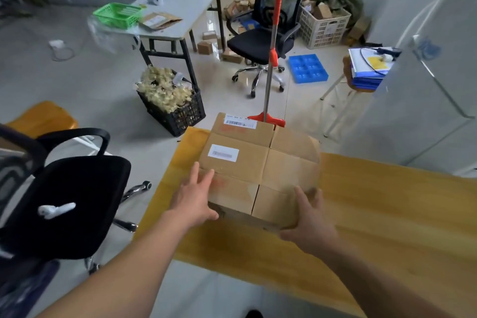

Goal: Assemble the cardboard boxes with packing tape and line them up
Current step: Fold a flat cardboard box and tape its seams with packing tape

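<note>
A brown cardboard box (260, 162) with white labels and red markings rests near the left end of a yellow wooden table (387, 214). Its top flaps are folded shut with the seams showing. My left hand (196, 196) presses against the box's near left side, fingers spread onto the top flap. My right hand (309, 217) grips the near right corner from the side. No packing tape is in view.
A black office chair (64, 201) with a white earbud case on its seat stands to the left. Beyond the table are a red-handled mop (271, 64), a black crate (175, 108) of pale scraps, a second chair (265, 33), a white table (185, 5) and a blue tray (307, 68).
</note>
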The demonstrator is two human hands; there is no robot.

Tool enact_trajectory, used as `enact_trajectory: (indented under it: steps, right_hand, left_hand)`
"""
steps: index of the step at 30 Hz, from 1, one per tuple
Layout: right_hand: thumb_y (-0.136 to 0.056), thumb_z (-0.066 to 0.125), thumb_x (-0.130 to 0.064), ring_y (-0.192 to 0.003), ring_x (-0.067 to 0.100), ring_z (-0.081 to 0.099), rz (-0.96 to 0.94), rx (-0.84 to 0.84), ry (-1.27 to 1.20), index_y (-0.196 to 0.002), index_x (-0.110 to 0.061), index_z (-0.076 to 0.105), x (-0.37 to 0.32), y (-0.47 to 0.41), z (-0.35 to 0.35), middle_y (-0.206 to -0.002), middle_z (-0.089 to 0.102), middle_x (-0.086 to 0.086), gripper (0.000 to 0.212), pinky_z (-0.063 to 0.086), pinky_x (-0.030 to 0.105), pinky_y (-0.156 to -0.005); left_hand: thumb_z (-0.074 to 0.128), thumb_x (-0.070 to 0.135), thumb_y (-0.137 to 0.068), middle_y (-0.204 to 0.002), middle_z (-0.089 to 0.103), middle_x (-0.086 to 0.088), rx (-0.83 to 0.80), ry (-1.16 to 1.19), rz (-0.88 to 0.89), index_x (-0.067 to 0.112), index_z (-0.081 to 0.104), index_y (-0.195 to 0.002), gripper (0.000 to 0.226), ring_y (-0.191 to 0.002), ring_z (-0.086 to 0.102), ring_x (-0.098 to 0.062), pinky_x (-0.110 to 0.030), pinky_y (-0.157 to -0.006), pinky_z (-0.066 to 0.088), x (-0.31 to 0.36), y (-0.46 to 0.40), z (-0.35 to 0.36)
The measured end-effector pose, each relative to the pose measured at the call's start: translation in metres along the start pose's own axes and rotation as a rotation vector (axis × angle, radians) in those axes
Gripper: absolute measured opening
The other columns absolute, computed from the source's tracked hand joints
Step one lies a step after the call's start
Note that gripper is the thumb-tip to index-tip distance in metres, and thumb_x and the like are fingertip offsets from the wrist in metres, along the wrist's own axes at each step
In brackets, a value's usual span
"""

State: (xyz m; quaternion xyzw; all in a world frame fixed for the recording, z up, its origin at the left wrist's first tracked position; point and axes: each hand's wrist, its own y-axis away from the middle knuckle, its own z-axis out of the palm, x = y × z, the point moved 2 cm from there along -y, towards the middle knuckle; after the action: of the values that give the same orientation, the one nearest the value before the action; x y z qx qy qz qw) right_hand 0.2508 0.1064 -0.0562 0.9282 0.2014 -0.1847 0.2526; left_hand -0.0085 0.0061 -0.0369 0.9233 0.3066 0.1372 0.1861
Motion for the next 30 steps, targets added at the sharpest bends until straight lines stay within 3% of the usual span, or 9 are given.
enact_trajectory:
  steps: [3,8,10,14,18,20,23,26,30]
  right_hand:
    - [-0.065,0.081,-0.045,-0.116,0.034,0.050,0.009,0.056,0.008,-0.142,-0.033,0.018,-0.001,-0.001,0.000,-0.146,0.007,0.005,0.100,0.056,0.036,-0.076]
    - [-0.072,0.068,-0.063,-0.132,0.031,0.039,0.019,0.076,-0.002,-0.152,-0.028,0.015,0.010,0.006,-0.016,-0.155,0.007,0.006,0.102,0.045,0.041,-0.105]
    - [-0.082,0.056,-0.066,-0.134,0.028,0.035,-0.025,0.126,-0.002,-0.153,-0.025,0.020,0.014,0.012,-0.031,-0.156,0.016,0.005,0.090,0.039,0.042,-0.110]
    - [-0.100,0.048,-0.036,-0.126,0.026,0.043,-0.124,0.308,-0.118,-0.148,-0.021,0.040,0.022,0.027,-0.074,-0.146,0.043,0.003,0.052,0.040,0.036,-0.103]
    - [-0.102,0.047,-0.021,-0.117,0.023,0.054,-0.157,0.527,-0.360,-0.141,-0.022,0.053,0.032,0.049,-0.127,-0.133,0.060,0.003,0.040,0.041,0.026,-0.091]
    - [-0.102,0.047,-0.020,-0.103,0.022,0.060,-0.167,0.632,-0.460,-0.133,-0.023,0.061,0.042,0.069,-0.159,-0.111,0.068,0.002,0.034,0.045,0.029,-0.082]
    - [-0.101,0.045,-0.020,-0.079,0.023,0.058,-0.135,0.728,-0.487,-0.115,-0.027,0.068,0.072,0.112,-0.214,-0.082,0.065,0.001,0.028,0.045,0.035,-0.068]
    - [-0.098,0.044,-0.018,-0.076,0.031,0.059,-0.017,0.728,-0.376,-0.092,-0.017,0.068,0.124,0.162,-0.268,-0.077,0.066,0.008,0.024,0.050,0.038,-0.065]
    - [-0.091,0.046,-0.013,-0.062,0.026,0.062,0.244,0.650,-0.308,-0.070,-0.011,0.063,0.215,0.245,-0.321,-0.064,0.066,0.007,0.027,0.048,0.033,-0.053]
  left_hand:
    - [0.084,0.048,-0.069,-0.163,-0.009,0.001,0.043,0.019,-0.021,0.035,0.009,-0.154,0.114,-0.144,0.021,-0.034,-0.045,-0.113,0.035,0.001,-0.003,0.001]
    - [0.073,0.072,-0.064,-0.155,0.019,-0.003,0.215,-0.023,0.017,0.032,0.021,-0.152,0.110,-0.135,0.030,-0.029,-0.041,-0.110,0.036,0.010,0.007,-0.014]
    - [0.069,0.074,-0.066,-0.151,0.027,-0.003,0.287,0.006,0.070,0.029,0.031,-0.150,0.103,-0.133,0.030,-0.027,-0.040,-0.110,0.035,0.016,0.016,-0.027]
    - [0.072,0.069,-0.068,-0.142,0.040,-0.002,0.396,0.149,0.183,0.021,0.048,-0.143,0.092,-0.129,0.034,-0.025,-0.041,-0.110,0.035,0.045,0.037,-0.056]
    - [0.074,0.043,-0.081,-0.129,0.050,-0.001,0.545,0.346,0.298,0.016,0.059,-0.133,0.061,-0.122,0.046,-0.023,-0.033,-0.104,0.038,0.101,0.057,-0.088]
    - [0.069,0.025,-0.089,-0.110,0.056,0.002,0.661,0.433,0.374,0.013,0.068,-0.120,0.034,-0.100,0.056,-0.018,-0.022,-0.087,0.039,0.141,0.072,-0.108]
    - [0.064,0.018,-0.092,-0.090,0.051,0.004,0.741,0.491,0.461,0.014,0.074,-0.103,0.016,-0.072,0.047,-0.008,-0.018,-0.069,0.032,0.216,0.105,-0.137]
    - [0.061,0.021,-0.092,-0.075,0.052,0.001,0.649,0.472,0.509,0.023,0.064,-0.073,0.020,-0.065,0.050,-0.017,-0.027,-0.065,0.042,0.299,0.141,-0.150]
    - [0.059,0.024,-0.091,-0.076,0.060,-0.004,0.451,0.373,0.613,0.020,0.059,-0.067,0.024,-0.080,0.057,-0.027,-0.029,-0.064,0.035,0.409,0.185,-0.131]
